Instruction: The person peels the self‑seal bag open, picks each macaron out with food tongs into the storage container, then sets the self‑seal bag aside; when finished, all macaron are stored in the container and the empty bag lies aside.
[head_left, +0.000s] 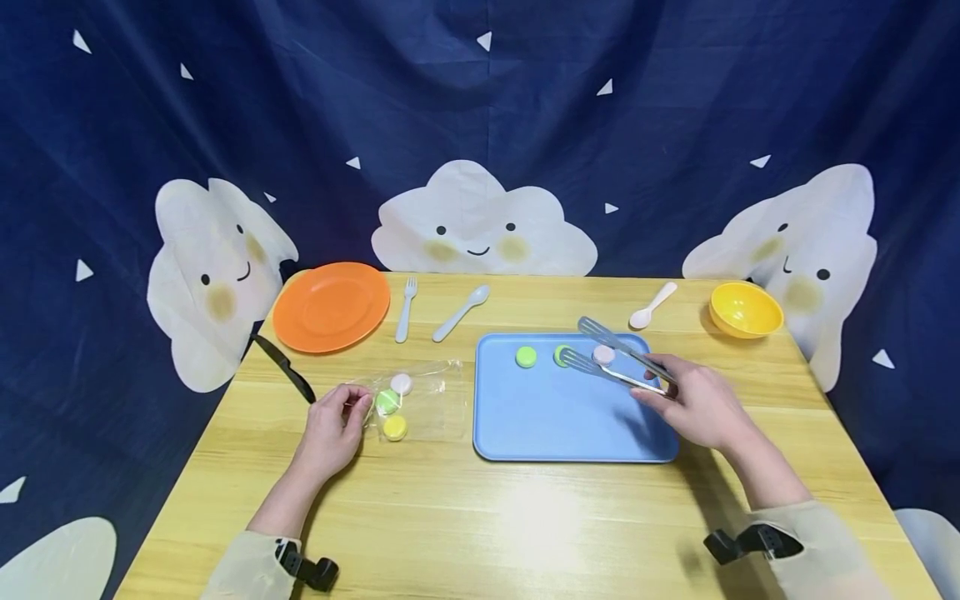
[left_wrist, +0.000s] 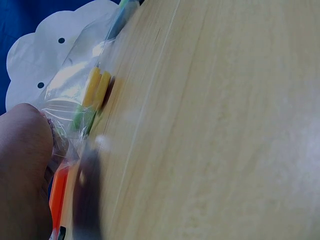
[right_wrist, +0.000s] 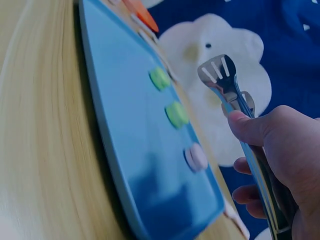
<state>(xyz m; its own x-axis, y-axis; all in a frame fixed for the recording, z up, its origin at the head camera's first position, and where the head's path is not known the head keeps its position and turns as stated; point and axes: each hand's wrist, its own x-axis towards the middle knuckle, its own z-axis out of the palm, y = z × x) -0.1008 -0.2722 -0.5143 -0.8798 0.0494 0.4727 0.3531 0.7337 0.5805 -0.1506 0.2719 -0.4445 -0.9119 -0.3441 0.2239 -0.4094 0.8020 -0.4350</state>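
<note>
Your left hand (head_left: 330, 429) pinches the clear bag (head_left: 441, 418), likely steadying it, the round pieces (head_left: 395, 428) inside just beyond its fingers, while your right hand (head_left: 699, 406) grips parted tongs (head_left: 628, 351), the blue tray (head_left: 555, 429) beneath its fingertips.

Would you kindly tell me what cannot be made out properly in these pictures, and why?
- Head view: the right side of the middle green piece on the blue tray, covered by the tongs.
- Head view: the tongs' handle end, hidden by the right hand.
- Left wrist view: a dark shape, probably the knife, blurred.
- Right wrist view: the orange plate, cut off by the top edge.
</note>
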